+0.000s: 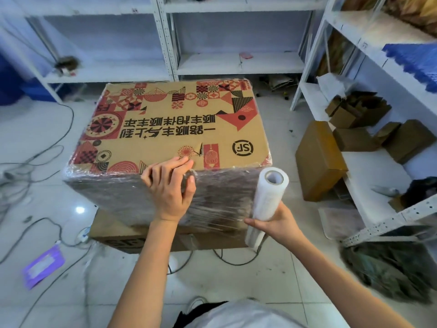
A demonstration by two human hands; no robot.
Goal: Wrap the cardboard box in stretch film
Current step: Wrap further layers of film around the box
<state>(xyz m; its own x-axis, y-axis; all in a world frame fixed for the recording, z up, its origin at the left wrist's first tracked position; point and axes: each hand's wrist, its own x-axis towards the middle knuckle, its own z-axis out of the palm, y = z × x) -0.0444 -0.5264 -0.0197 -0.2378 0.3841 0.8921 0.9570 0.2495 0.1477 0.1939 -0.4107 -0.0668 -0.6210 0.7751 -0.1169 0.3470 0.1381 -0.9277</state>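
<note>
Boxes are numbering two at centre: one printed cardboard box (175, 129), its sides sheathed in stretch film (220, 195), is sitting on a plain lower box (113, 235) on the floor; one left hand (171, 188) is lying on its near top edge, fingers (175, 163) relaxed and close together; one right hand (275, 224) is gripping one film roll (269, 192) upright just beside the near right corner; cables (47, 147) are trailing left; shelving (378, 147) is holding several small cartons (354, 138) right.

- White metal shelving (238, 67) stands beyond the fingers.
- Brown folded cartons (319, 159) lean on the shelf right of the fingers.
- Black cables (47, 147) trail across the tiled floor (35, 124), left of the fingers.
- A purple packet (43, 266) lies on the floor, lower left of the fingers.
- A blue crate (411, 60) sits up right.
</note>
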